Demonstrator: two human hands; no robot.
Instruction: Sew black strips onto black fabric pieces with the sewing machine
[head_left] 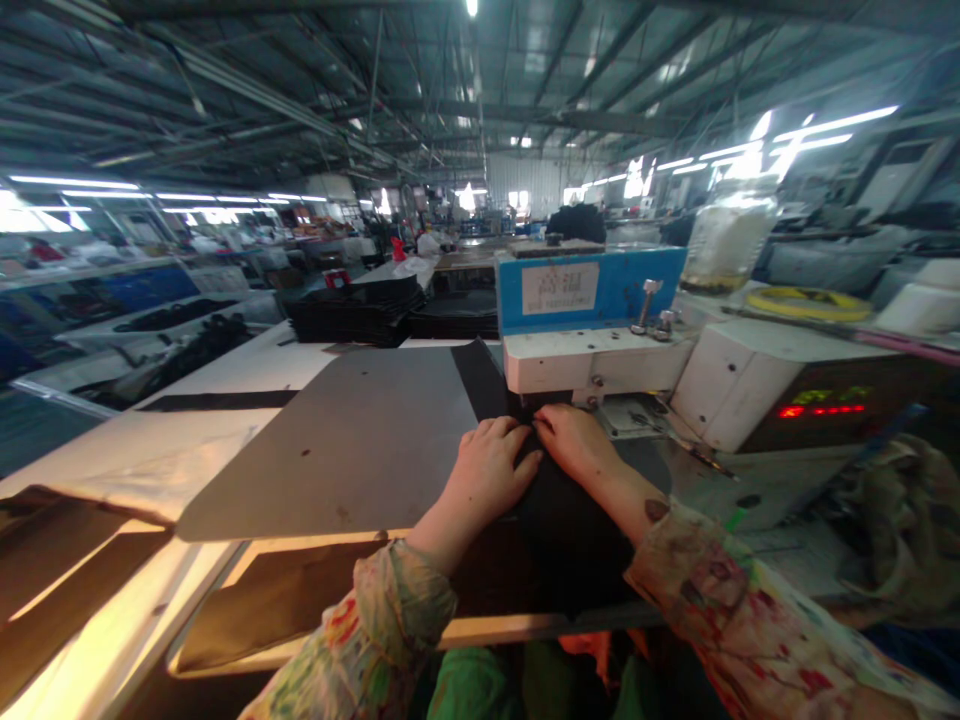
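A piece of black fabric (574, 535) lies in front of the head of a white machine (592, 360) that looks like a sewing machine, and hangs toward the table's front edge. My left hand (491, 465) rests on the fabric just left of the machine head, its fingers bent and the thumb apart. Close beside it, my right hand (574, 440) pinches the fabric's folded edge between thumb and fingertips. A narrow black strip (480, 375) runs back from the left hand across a grey plate (360, 440). The machine's needle area is mostly hidden.
Stacked black pieces (356, 310) lie behind the plate. A blue box (592, 285) tops the machine, with a control box (802, 390) showing red digits at right. A clear jar (731, 235) and yellow ring (810, 303) stand behind. Brown-looking fabric (277, 595) lies at front left.
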